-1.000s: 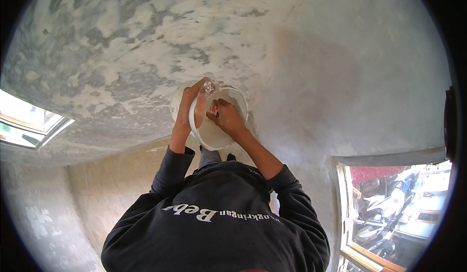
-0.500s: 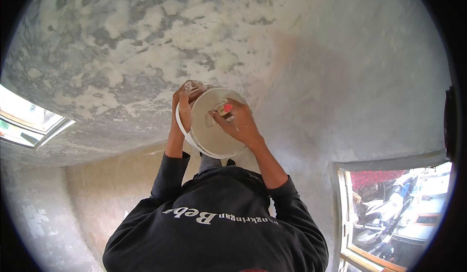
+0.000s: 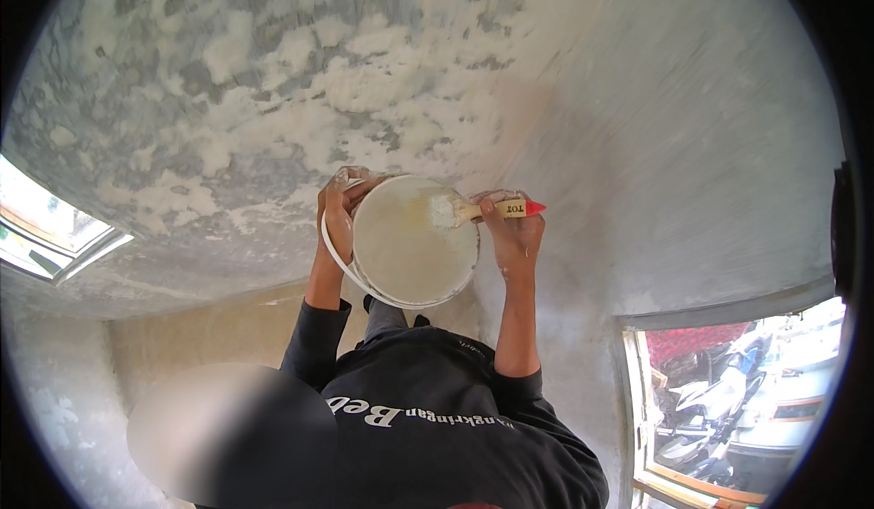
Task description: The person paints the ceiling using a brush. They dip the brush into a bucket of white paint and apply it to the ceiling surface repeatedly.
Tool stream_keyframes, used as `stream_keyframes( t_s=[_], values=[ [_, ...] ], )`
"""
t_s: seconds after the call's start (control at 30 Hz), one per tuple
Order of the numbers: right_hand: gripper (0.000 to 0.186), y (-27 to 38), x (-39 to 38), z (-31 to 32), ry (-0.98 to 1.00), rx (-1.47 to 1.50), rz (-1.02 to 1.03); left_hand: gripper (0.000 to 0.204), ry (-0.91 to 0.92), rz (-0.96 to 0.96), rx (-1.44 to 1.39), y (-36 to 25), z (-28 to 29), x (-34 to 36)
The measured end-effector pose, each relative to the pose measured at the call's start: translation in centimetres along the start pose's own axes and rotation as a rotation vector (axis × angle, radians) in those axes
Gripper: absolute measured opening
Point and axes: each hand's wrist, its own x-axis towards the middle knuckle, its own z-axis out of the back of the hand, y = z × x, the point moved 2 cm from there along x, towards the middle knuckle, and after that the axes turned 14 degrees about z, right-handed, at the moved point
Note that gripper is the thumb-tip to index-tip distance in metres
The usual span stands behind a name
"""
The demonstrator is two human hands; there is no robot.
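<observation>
A white bucket (image 3: pixel 414 263) is held up in front of my chest, its open mouth facing me and its white handle hanging on the left side. My left hand (image 3: pixel 339 208) grips the bucket's left rim, its fingers smeared with white. In my right hand (image 3: pixel 516 233) is a paintbrush (image 3: pixel 505 208) with a pale wooden handle and a red tip. The brush lies nearly level across the bucket's right rim, with its white-coated bristles over the inside of the bucket.
A patchy grey and white plastered wall (image 3: pixel 273 90) rises ahead. Smoother grey wall (image 3: pixel 710 145) continues on the right, down to a window (image 3: pixel 637 400) with motorbikes (image 3: pixel 724 386) outside. Another bright window (image 3: pixel 55 222) is at the far left.
My right hand has come out of the bucket and moved right past its rim, bringing the paintbrush into full sight. My left hand and the bucket have shifted slightly.
</observation>
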Motion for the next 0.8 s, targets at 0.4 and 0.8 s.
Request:
stream_keyframes(
  t_s=[0.4, 0.8],
  values=[
    [0.011, -2.2, -0.9, 0.0, 0.206, -0.513, 0.355, 0.055, -0.099, -0.09, 0.295, 1.2, 0.3, 0.5],
    [0.009, -2.7, -2.6, -1.1, 0.188, -0.436, 0.357, 0.046, -0.12, -0.106, 0.244, 1.7, 0.2, 0.5]
  ],
)
